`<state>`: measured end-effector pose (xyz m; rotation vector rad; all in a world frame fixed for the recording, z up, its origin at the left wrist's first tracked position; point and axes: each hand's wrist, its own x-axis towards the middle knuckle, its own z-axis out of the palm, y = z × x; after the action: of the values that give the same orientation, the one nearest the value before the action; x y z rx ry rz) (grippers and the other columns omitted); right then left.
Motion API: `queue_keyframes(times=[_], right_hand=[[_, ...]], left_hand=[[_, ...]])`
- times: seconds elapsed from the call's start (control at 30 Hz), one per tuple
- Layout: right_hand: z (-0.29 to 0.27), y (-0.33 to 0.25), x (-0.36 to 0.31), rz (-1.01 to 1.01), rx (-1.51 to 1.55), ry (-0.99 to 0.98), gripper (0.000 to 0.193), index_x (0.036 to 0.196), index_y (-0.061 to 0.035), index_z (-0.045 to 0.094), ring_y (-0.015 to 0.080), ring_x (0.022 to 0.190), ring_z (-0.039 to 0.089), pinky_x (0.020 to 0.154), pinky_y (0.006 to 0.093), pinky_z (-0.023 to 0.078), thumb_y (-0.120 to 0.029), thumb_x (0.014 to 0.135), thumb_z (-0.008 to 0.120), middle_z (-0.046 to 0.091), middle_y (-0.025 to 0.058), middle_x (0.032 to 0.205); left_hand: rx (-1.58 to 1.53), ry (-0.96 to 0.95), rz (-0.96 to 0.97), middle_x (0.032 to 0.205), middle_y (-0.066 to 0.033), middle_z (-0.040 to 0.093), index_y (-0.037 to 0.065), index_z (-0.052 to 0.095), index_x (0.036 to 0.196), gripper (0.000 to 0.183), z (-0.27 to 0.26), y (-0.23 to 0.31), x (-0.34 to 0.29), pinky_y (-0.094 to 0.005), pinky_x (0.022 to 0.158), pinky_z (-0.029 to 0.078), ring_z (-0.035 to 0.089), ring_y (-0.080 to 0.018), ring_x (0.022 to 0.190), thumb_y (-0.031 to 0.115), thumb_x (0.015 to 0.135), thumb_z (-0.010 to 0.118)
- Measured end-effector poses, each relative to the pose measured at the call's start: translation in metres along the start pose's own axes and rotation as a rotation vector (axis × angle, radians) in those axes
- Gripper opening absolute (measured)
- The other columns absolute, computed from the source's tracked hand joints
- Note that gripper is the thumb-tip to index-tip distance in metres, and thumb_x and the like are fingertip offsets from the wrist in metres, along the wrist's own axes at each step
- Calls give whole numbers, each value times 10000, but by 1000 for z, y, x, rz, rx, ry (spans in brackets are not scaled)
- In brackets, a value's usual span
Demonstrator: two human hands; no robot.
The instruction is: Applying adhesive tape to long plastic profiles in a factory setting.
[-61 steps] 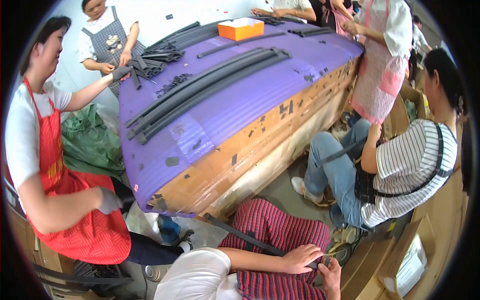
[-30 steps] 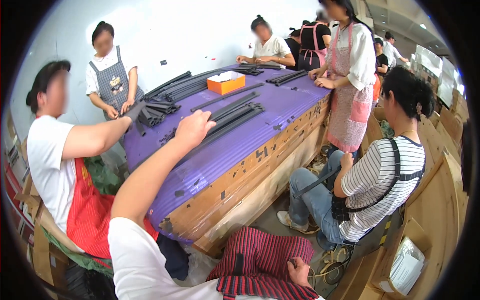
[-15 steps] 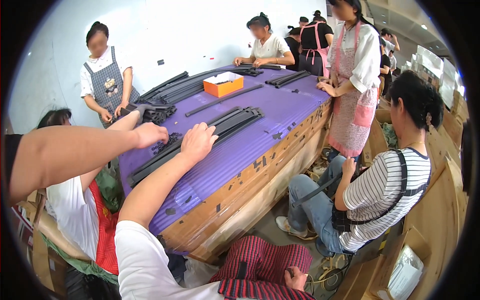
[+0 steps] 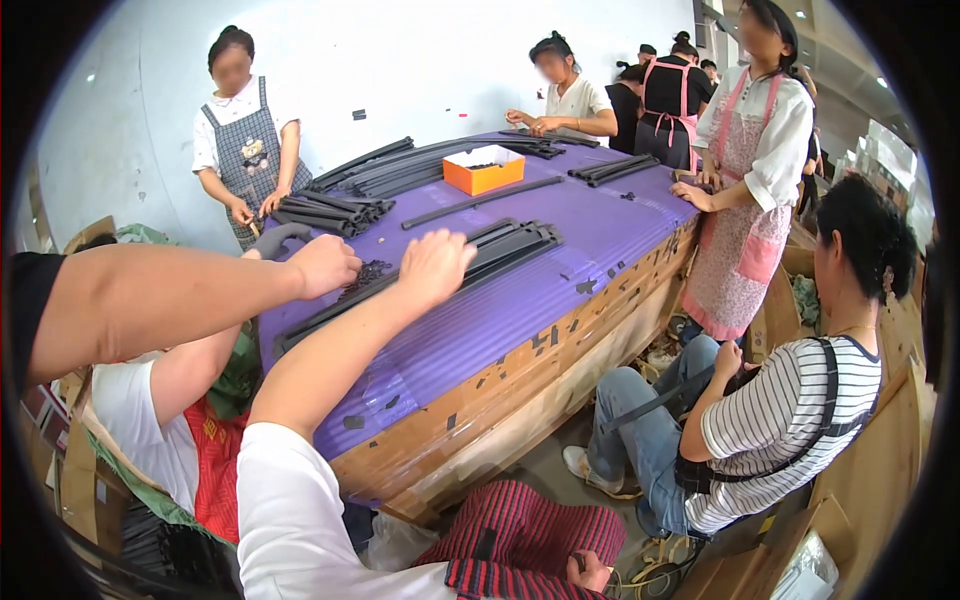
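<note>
My left hand (image 4: pixel 437 265), at the end of a white-sleeved arm, hovers over a bundle of long black strips (image 4: pixel 520 243) on the purple-covered table (image 4: pixel 480 290). Its fingers look slightly bent and apart, with nothing visible in them. Down by my red-and-black striped apron (image 4: pixel 535 525), my right hand (image 4: pixel 590 572) is closed around something small and dark that I cannot make out. From the left, a co-worker's bare forearm reaches across, its hand (image 4: pixel 325 266) beside a heap of small black pieces (image 4: pixel 367 274).
An orange box (image 4: pixel 483 176) with dark contents stands among more black strips (image 4: pixel 400 170). Co-workers surround the table; one in a striped shirt (image 4: pixel 775 430) sits at my right with a black strip. Cartons (image 4: pixel 810 545) and cords (image 4: pixel 655 570) lie low on that side.
The whole view has shifted, so the table sits further right. My left hand has lifted off the strip bundle. The co-worker's hand stays near the small pieces; my right hand stays low.
</note>
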<state>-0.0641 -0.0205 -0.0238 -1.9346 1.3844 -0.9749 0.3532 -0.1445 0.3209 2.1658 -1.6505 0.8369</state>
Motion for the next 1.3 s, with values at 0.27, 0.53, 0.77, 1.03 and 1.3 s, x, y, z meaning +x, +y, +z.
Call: queue_keyframes(times=[0.27,0.53,0.77,1.03,1.3], right_hand=[[0,12,-2,-112,-88,36,216,939,-205,592,296,516,554,571,406,426,-320,758,621,577,149,619],[2,6,14,-83,-125,-14,184,927,-149,584,253,490,535,496,368,428,-233,768,621,566,116,600],[3,0,23,-48,-120,-47,180,904,-135,588,261,510,549,507,372,440,-231,756,625,573,123,610],[3,3,19,-45,-110,-35,178,878,-119,593,271,532,565,519,376,453,-229,743,629,581,131,621],[4,6,18,-31,-91,-16,178,851,-103,598,281,554,581,531,380,467,-227,729,633,588,139,633]], left_hand=[[66,-209,-242,1046,-152,565,63,558,962,198,60,-50,111,-401,845,446,534,-300,1022,69,817,424],[232,-408,-297,1123,-142,539,62,536,1055,250,114,-97,144,-390,898,424,500,-286,1085,94,829,434],[194,-558,-305,1190,-144,509,50,507,1124,315,136,-106,141,-398,898,426,492,-297,1102,84,820,428],[225,-691,-316,1096,-167,569,44,522,1124,372,121,-82,141,-383,881,437,535,-306,1051,122,760,519],[98,-289,-398,1039,-145,601,62,619,921,214,97,-50,135,-370,840,460,560,-282,1011,134,722,585]])
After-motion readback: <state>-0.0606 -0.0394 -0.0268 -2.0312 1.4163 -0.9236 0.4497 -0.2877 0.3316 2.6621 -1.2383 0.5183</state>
